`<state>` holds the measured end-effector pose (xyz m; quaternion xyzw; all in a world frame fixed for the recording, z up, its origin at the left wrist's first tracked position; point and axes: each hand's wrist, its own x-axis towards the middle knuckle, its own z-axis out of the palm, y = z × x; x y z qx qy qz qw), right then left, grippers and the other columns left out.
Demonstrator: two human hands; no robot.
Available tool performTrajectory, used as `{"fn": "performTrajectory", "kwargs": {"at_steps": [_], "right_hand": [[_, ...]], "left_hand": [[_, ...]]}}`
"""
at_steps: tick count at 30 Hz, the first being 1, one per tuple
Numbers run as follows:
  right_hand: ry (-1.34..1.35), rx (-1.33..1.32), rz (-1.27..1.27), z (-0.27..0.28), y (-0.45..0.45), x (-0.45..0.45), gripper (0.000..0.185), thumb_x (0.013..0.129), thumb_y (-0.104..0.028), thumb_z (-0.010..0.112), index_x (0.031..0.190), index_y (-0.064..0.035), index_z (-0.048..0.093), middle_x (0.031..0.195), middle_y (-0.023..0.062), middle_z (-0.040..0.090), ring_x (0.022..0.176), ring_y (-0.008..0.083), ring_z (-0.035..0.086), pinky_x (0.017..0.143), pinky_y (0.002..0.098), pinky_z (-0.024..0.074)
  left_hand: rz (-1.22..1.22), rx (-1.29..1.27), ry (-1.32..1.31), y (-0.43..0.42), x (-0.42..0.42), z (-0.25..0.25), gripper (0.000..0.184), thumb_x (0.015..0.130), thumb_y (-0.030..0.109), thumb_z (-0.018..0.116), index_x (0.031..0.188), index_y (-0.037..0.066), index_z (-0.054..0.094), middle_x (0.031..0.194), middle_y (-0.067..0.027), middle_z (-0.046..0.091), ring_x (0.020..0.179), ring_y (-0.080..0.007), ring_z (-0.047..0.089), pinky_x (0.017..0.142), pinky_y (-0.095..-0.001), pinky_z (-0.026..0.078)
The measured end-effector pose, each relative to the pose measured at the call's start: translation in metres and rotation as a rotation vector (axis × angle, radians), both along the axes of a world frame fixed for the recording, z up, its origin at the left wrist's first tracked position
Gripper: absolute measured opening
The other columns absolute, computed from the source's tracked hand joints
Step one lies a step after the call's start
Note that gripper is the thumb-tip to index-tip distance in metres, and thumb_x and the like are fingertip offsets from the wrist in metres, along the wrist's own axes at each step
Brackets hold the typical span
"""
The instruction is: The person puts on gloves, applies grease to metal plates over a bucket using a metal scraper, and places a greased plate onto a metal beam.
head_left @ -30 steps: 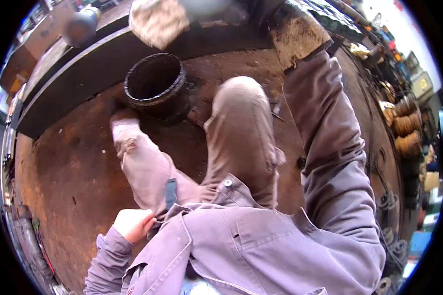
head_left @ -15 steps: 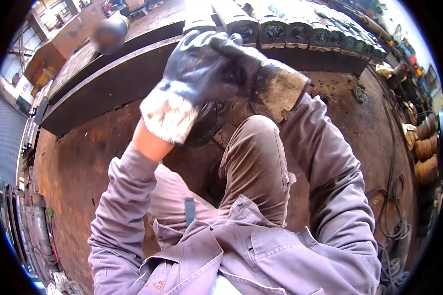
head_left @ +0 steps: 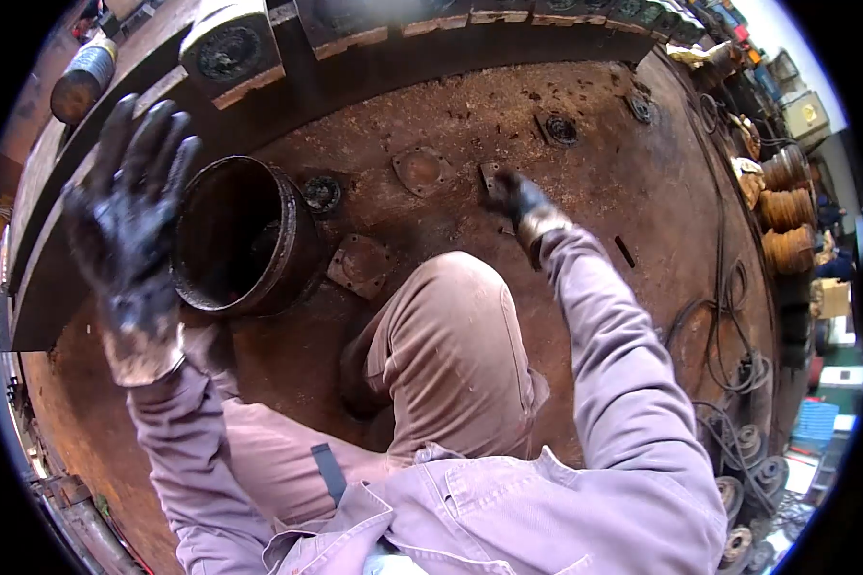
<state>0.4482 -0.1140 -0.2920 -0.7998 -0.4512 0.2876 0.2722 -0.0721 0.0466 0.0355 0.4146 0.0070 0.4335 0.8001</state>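
Observation:
My left hand (head_left: 129, 211), in a dark, stained work glove, is raised at the left with its fingers spread and nothing in them. Just right of it stands a wide, open-topped metal cylinder (head_left: 302, 244) on the floor. My right hand (head_left: 520, 199), also gloved, reaches forward low over the floor. Its fingertips are at a small plate with holes (head_left: 490, 178); blur and dark colour hide whether they grip it. Between the hands lie a square flange plate (head_left: 374, 281), a rusty plate (head_left: 422, 171) and a dark round piece (head_left: 321, 195).
A long steel beam (head_left: 355, 72) curves across the back, with block-like pieces with round ends (head_left: 230, 53) on it. Farther right lie a square plate with a dark centre (head_left: 558, 129), cables (head_left: 724, 287) and rusty coils (head_left: 786, 211). A cylinder (head_left: 84, 81) sits at upper left.
My gloved hands were together in front of the beam; they have parted, the left out to the left, the right down toward the floor. The view has tilted down, showing more floor.

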Motion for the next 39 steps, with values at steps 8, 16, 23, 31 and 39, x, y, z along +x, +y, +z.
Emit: {"fn": "performTrajectory", "kwargs": {"at_steps": [8,16,23,31,39], "right_hand": [[-0.419,-0.877,-0.227,-0.099,-0.065,-0.048,0.106,0.081,-0.038,0.086,0.164,-0.0183,0.024,0.139,0.0225,0.064,0.123,0.0375,0.065,0.104,0.0449,0.0535],[-0.420,-0.899,-0.255,-0.152,-0.116,-0.033,0.079,0.087,-0.034,0.081,0.151,-0.0156,0.038,0.129,0.0183,0.067,0.113,0.0339,0.067,0.100,0.0446,0.0547],[-0.374,-0.715,-0.282,-0.153,-0.106,-0.021,0.056,0.093,-0.031,0.076,0.140,-0.0133,0.050,0.121,0.0146,0.070,0.104,0.0308,0.068,0.096,0.0443,0.0558],[0.966,0.691,-0.545,-0.030,-0.024,0.024,0.017,0.102,-0.029,0.070,0.105,-0.0123,0.072,0.099,0.0052,0.074,0.088,0.0219,0.068,0.088,0.0436,0.0579],[1.241,0.982,-0.237,0.253,0.080,-0.100,0.053,0.102,-0.041,0.069,0.148,-0.0208,0.054,0.117,0.0126,0.071,0.071,0.0165,0.069,0.054,0.0278,0.0599]], "left_hand": [[0.299,-0.046,0.145,0.031,-0.033,-0.063,0.108,0.099,0.055,0.066,0.165,-0.007,0.008,0.167,-0.0406,0.009,0.160,-0.0504,0.007,0.131,-0.0595,0.004],[0.316,-0.070,0.234,0.026,-0.007,-0.079,0.107,0.102,0.057,0.061,0.163,-0.010,0.004,0.165,-0.0437,0.008,0.158,-0.0549,0.007,0.131,-0.0598,0.007],[0.330,-0.018,0.096,0.020,0.004,-0.072,0.114,0.094,0.071,0.062,0.164,-0.006,0.017,0.166,-0.0381,0.020,0.158,-0.0500,0.017,0.132,-0.0611,0.011],[0.435,-0.088,0.248,-0.006,0.043,-0.042,0.094,0.097,0.064,0.063,0.161,0.002,0.034,0.159,-0.0267,0.044,0.148,-0.0426,0.044,0.126,-0.0582,0.031],[0.171,0.219,0.376,-0.012,0.051,-0.039,0.095,0.097,0.064,0.064,0.157,-0.004,0.038,0.155,-0.0243,0.051,0.145,-0.0373,0.050,0.124,-0.0505,0.036]]}}
